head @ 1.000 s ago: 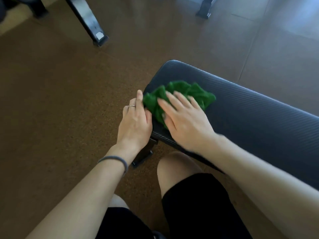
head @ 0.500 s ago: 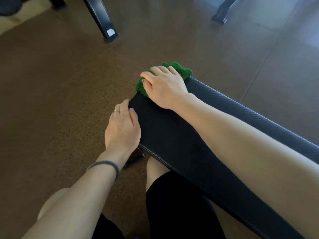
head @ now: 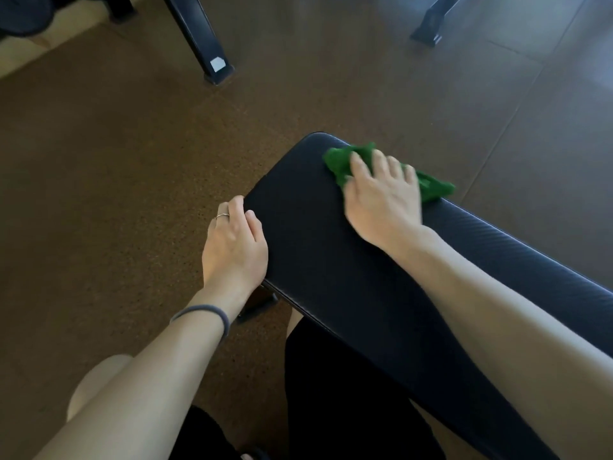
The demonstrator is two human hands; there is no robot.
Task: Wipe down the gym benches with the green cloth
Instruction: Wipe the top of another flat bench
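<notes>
Nearest the camera, the person's two bare forearms reach forward over dark shorts point(head: 348, 393) and a bare knee point(head: 99, 383). A grey hair band point(head: 212, 315) circles the left wrist. The black padded bench point(head: 381, 277) runs from the lower right up toward the middle of the view, ending in a rounded end.

The left hand point(head: 234, 247) lies against the near left side edge of the bench, just short of that rounded end. Its fingers point(head: 237, 207) are fairly straight and relaxed, holding nothing, resting along the pad's edge; a thin ring point(head: 222, 215) sits on one of them.

Further along, the right hand point(head: 384, 200) lies palm down on the green cloth point(head: 341, 161), which is bunched on the bench top near its far edge, close to the rounded end. The fingers point(head: 381, 164) are spread and nearly straight, pressing the cloth flat against the pad rather than curling round it. Part of the cloth sticks out on each side of the hand, its right end point(head: 438, 189) reaching the far edge. The hand is slightly blurred.

Beyond the bench lies brown speckled floor point(head: 116, 167), meeting greyer tiles on the right. Further away a black equipment leg point(head: 199, 38) with a pale sticker stands on the floor, and another dark foot point(head: 431, 24) is at the upper right.
</notes>
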